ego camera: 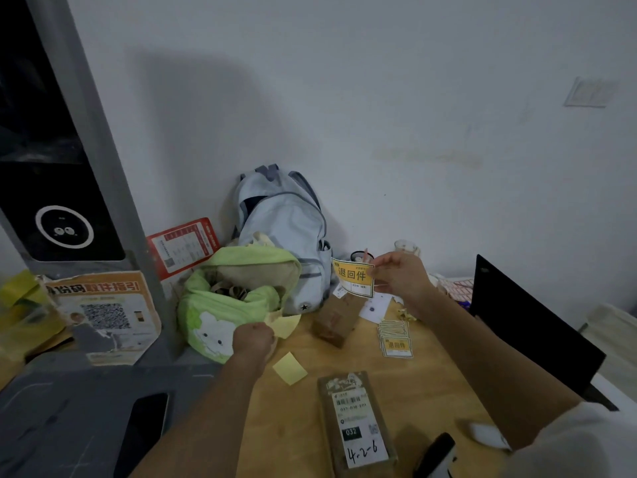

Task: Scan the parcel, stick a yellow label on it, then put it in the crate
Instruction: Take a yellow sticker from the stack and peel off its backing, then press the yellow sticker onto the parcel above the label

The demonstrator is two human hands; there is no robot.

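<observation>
A brown cardboard parcel (356, 422) with a white shipping label and handwritten numbers lies flat on the wooden table (310, 415) near the front. My right hand (400, 274) holds a yellow label (353, 276) up in the air, pinched by its right edge, above the far side of the table. My left hand (253, 339) is closed on a pale yellow backing paper (284, 324) next to the green bag. A black scanner (436, 455) lies at the front, right of the parcel. No crate is in view.
A stack of yellow labels (396, 341) and a second brown parcel (336, 320) lie mid-table. A loose yellow paper (290, 368) lies near my left forearm. A green bag (227, 305), a pale blue backpack (286, 236), a black phone (144, 432) and a black panel (527, 326) surround the work area.
</observation>
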